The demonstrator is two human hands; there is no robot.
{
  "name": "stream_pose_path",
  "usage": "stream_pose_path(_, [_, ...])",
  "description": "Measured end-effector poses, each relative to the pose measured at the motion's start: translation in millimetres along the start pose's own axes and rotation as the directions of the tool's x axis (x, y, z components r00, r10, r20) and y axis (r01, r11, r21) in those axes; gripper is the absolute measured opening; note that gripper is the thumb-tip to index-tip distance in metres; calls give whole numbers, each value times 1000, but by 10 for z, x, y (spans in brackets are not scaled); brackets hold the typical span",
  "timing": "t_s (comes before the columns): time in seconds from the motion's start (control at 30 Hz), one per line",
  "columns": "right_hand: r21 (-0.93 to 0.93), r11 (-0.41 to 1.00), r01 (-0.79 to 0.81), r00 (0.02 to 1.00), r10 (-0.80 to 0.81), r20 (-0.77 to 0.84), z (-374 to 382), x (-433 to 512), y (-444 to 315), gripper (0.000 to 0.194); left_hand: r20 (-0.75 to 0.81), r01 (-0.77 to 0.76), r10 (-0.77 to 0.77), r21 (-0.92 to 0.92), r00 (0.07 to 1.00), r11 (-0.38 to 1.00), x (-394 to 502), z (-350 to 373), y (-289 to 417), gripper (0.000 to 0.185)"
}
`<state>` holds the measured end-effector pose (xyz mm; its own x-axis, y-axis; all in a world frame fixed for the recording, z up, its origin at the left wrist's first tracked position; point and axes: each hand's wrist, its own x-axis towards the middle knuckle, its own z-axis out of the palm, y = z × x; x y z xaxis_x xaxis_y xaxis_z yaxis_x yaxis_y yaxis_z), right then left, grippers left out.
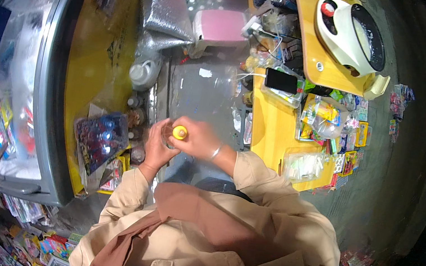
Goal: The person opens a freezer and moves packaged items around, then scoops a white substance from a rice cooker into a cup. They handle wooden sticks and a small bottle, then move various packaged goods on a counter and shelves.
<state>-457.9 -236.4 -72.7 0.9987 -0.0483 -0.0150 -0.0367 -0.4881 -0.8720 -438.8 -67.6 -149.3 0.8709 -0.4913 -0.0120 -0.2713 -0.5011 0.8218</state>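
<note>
Both hands are close together in front of the body, over the floor between a glass-front freezer and a yellow table. My right hand (195,138) is closed around a small yellow-topped handle or cap (179,132), seen end-on; what lies below it is hidden. My left hand (158,147) curls around what looks like a clear glass or cup (171,142), just beside and under the right hand. How far the yellow-topped thing reaches into the clear one cannot be told.
The grey freezer (52,62) stands at the left. To the right, the yellow table (270,136) bears a black phone (281,80), packets and a clear tray (303,166). A white appliance (341,36) stands farther up. A white jug (144,74) and bottles line the freezer's base.
</note>
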Motion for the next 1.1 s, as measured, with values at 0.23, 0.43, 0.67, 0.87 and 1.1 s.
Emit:
stream_pose_path(0.23, [74,997,-35,832,70,-550,-1035,641,508,28,-103,-97,114,162,988,982,1279,-393,352,84])
stream_pose_path(0.43, [554,831,40,552,444,-706,-1585,1381,1327,32,-237,-26,77,210,969,977,1831,-932,225,59])
stream_pose_path(0.67, [627,742,239,190,597,-779,-1911,2049,2165,36,99,61,-65,44,993,997,1763,-74,-216,51])
stream_pose_path(0.87, [546,792,274,6,567,-824,-2140,2503,2740,36,451,123,-160,110,878,986,1948,758,-821,46])
stream_pose_path(1.1, [536,825,180,-197,564,-802,-2565,2855,3332,21,623,44,-245,319,743,947,2246,1214,-1481,42])
